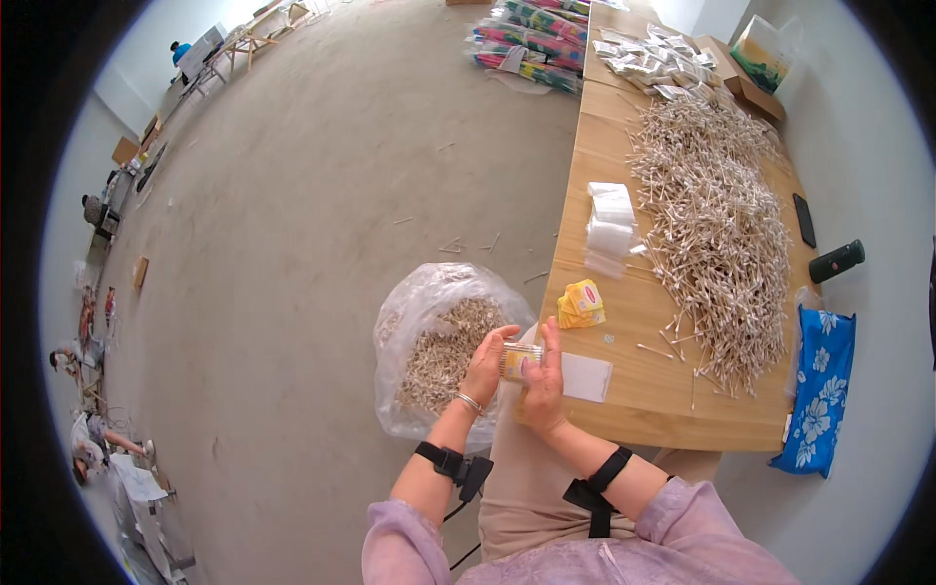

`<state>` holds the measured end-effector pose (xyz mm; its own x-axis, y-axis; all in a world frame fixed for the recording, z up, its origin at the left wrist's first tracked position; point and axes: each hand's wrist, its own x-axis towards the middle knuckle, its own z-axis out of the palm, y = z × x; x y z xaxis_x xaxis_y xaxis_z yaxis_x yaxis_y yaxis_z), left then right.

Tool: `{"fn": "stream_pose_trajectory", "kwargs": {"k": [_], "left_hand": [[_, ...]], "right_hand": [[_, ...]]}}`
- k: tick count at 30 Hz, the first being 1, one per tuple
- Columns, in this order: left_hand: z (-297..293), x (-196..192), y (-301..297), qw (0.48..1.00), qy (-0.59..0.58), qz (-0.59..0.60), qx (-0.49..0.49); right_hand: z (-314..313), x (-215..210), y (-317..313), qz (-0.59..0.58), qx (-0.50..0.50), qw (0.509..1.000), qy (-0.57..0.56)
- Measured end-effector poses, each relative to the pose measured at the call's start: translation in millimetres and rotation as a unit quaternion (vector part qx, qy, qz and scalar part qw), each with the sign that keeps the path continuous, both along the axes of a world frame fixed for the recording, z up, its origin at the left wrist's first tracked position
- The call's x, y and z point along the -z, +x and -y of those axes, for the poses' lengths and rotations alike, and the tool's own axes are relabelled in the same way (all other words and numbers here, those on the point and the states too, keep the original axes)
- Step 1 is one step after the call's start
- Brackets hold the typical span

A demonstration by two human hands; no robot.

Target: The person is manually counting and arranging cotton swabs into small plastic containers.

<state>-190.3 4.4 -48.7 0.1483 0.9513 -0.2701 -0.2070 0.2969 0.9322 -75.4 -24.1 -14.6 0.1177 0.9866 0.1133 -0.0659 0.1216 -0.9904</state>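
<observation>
Between my two hands is a small clear pack of cotton swabs [521,362] with a yellow label. My left hand [483,369] grips its left end, fingers bent around it. Against the other end presses my right hand [545,388], its fingers pointing up and away. Just beyond the right hand, yellow label cards [582,304] lie stacked on the table, with a flat white rectangle [586,377] nearer me. Clear plastic bags [610,224] lie farther back. A large heap of loose cotton swabs [717,234] covers the table's right part.
A clear sack [397,390] full of swabs stands on the floor at my left. Along the wall are a phone [804,220], a black cylinder [837,260] and a blue floral pack [822,390]. Filled packets [653,54] and a cardboard box [751,93] occupy the far end.
</observation>
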Motion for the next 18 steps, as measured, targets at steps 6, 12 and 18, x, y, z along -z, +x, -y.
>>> {"fn": "stream_pose_trajectory", "kwargs": {"k": [6,12,18], "left_hand": [[-6.4,-4.0,7.8,0.999,-0.003,-0.054,0.004],[-5.3,-21.0,13.5,0.973,-0.016,-0.211,-0.087],[12.8,-56.7,56.9,0.798,0.360,-0.477,-0.077]], "right_hand": [[-3.5,-0.1,4.8,0.136,0.019,0.991,0.008],[2.8,-11.3,62.7,0.244,0.007,0.966,0.081],[8.5,-11.8,184.0,0.544,0.266,0.795,-0.032]]}}
